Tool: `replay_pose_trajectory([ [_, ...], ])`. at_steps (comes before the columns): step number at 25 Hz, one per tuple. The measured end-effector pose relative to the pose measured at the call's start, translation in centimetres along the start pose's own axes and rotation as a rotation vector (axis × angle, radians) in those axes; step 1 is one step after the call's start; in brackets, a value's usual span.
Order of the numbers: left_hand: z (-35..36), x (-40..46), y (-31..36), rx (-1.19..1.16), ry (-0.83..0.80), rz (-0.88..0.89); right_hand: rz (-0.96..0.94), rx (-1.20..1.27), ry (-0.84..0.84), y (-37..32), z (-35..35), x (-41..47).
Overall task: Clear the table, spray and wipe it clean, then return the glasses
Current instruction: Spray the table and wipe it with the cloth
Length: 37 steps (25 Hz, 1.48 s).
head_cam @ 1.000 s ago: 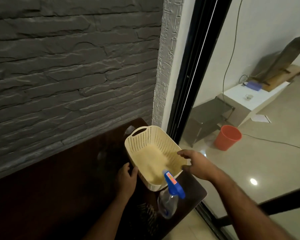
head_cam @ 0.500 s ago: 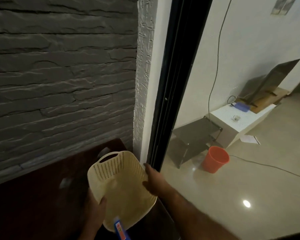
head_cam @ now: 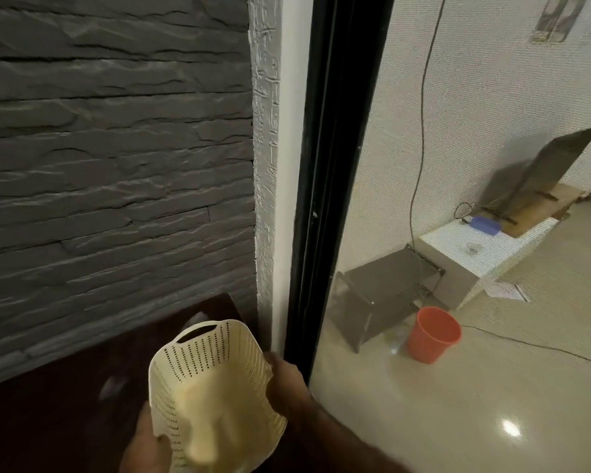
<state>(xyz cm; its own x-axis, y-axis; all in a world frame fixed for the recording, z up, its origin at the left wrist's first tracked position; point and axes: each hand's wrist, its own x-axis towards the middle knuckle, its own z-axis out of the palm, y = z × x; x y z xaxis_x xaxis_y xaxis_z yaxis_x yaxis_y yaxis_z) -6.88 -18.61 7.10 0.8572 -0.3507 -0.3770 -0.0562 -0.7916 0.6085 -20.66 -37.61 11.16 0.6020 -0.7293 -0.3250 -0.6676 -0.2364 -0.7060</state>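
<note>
A cream perforated plastic basket [head_cam: 215, 380] with a slot handle is held above the dark brown table [head_cam: 65, 404] near its right end. My left hand [head_cam: 147, 448] grips the basket's near left rim. My right hand [head_cam: 285, 384] grips its right rim. The basket is tilted toward me and its inside looks empty. The spray bottle and the glasses are out of view.
A grey stone-textured wall [head_cam: 116, 165] runs behind the table. A black door frame [head_cam: 325, 199] stands just right of the basket. Beyond it lie a tiled floor, an orange bucket [head_cam: 432, 334], a low white unit [head_cam: 485, 250] and a trailing cable.
Both hands have lifted the basket off the table and kept hold of it. The view has swung upward, and the blue-topped spray bottle has dropped out of the bottom of the frame.
</note>
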Motion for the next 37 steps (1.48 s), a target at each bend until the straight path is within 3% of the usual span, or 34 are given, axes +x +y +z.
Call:
replay_pose_trajectory([
  [8, -5.6, -1.8, 1.6, -0.066, 0.091, 0.061, -0.131, -0.044, 0.0, -3.8, 0.3, 1.4],
  [19, -19.5, -1.7, -4.0, -0.104, 0.282, 0.013, -0.32, -0.114, -0.141, -17.9, 6.4, -0.6],
  [27, -31.3, 1.1, -13.2, -0.099, 0.365, 0.031, -0.342, -0.091, -0.174, -27.8, 16.7, -4.5],
  [32, -36.5, 2.8, -21.7, -0.154, 0.309, 0.014, -0.339, -0.02, -0.2, -29.6, 26.4, -7.4],
  [37, -37.8, 5.9, -30.5, -0.242, 0.304, -0.123, -0.282, -0.004, -0.225, -30.4, 34.3, -9.3],
])
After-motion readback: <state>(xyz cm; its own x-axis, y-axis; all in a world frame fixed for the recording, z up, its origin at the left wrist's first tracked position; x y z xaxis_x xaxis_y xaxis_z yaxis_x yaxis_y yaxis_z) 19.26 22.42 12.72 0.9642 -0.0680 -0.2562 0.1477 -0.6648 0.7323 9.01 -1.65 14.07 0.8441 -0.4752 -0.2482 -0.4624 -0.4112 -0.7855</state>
